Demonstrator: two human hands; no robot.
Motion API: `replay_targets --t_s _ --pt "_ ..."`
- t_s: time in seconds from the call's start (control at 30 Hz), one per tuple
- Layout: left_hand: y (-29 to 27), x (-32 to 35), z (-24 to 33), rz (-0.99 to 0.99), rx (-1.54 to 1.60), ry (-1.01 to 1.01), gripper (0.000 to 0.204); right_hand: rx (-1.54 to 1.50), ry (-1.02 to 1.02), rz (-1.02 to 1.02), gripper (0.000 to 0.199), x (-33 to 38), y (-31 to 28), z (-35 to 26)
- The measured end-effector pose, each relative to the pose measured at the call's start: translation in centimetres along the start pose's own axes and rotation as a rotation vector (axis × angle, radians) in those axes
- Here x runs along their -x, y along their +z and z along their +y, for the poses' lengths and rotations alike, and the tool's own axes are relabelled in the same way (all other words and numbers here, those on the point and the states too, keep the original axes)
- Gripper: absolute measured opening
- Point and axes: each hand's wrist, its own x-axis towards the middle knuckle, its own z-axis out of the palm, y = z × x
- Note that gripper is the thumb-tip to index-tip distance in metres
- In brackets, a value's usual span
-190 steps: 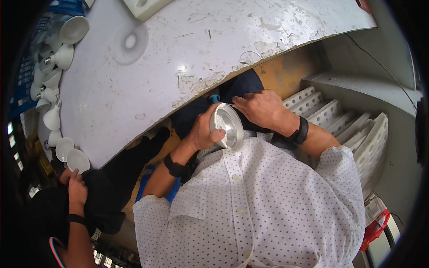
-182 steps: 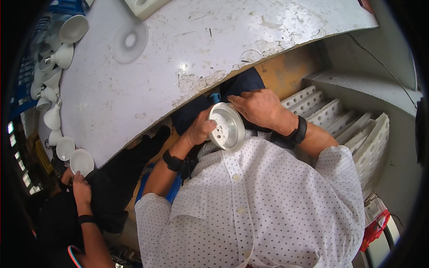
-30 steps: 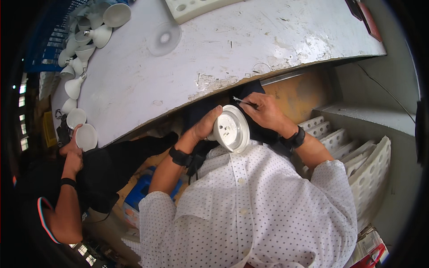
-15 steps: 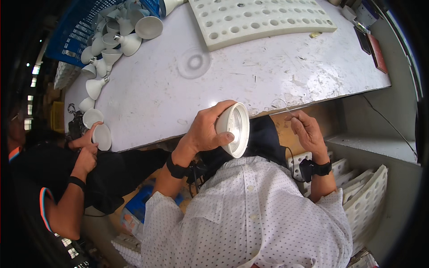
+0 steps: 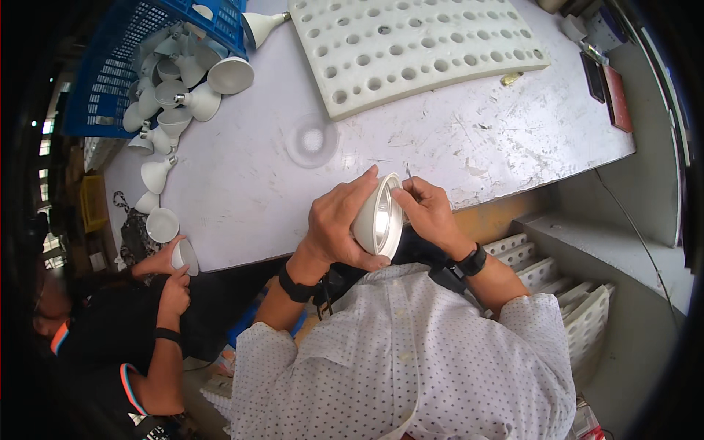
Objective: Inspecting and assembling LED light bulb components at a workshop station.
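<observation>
Tilted on its side above the table's front edge is a white lamp housing (image 5: pixel 364 220), its silvery inside turned to the right. My left hand (image 5: pixel 334 216) is closed round its outer wall, thumb near the lower rim. At the upper right rim, my right hand (image 5: pixel 433 213) is pinched with its thumb against the edge. A thin wire-like piece (image 5: pixel 408 170) sticks up from those fingers; most of it is hidden. Beyond my hands a clear round lens cover (image 5: pixel 312 141) lies on the white table (image 5: pixel 242 176).
A blue crate (image 5: pixel 103 88) with white lamp housings (image 5: pixel 209 101) stands far left, more spilling along the table. A white foam board with holes (image 5: pixel 433 84) lies at the back. At left a co-worker's hand (image 5: pixel 174 293) touches a white cup. Foam boards (image 5: pixel 587 323) stand below right.
My right hand has moved left to the lamp housing's rim, bringing the thin curved piece along. The left hand still grips the housing. The view has shifted slightly.
</observation>
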Motion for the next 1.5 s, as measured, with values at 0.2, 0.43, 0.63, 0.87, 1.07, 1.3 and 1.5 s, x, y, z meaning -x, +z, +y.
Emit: replay_targets --t_s 0.2,0.43,0.63,0.87,1.07,1.3,1.5 --pt "-3.0 -5.8 3.7 0.124 -0.161 0.108 0.091 -0.175 -0.028 0.285 0.022 0.2 -6.4 -4.3" --pt "-2.6 -11.6 7.8 0.105 -0.221 0.175 0.096 -0.058 -0.181 -0.058 0.036 0.7 -6.6 -14.9" --pt "-1.9 -14.8 9.3 0.058 -0.138 0.118 0.099 -0.3 -0.249 0.438 0.015 -2.7 -11.3 -13.4" --pt "-0.3 -17.6 9.9 0.108 0.145 -0.049 0.113 0.311 -0.481 0.501 0.037 -0.7 -18.4 -14.2" --pt "2.0 -19.2 9.3 0.063 0.266 -0.172 0.117 -0.378 -0.107 -0.017 0.035 1.6 -14.9 -17.9" --pt "3.5 -16.9 6.9 0.105 0.645 -0.444 0.095 -0.266 -0.086 0.527 0.017 -6.2 -17.6 -9.5" --pt "2.0 -11.7 1.1 0.493 1.059 -0.81 0.072 0.792 -0.162 0.237 0.022 -6.0 -17.1 -5.7"
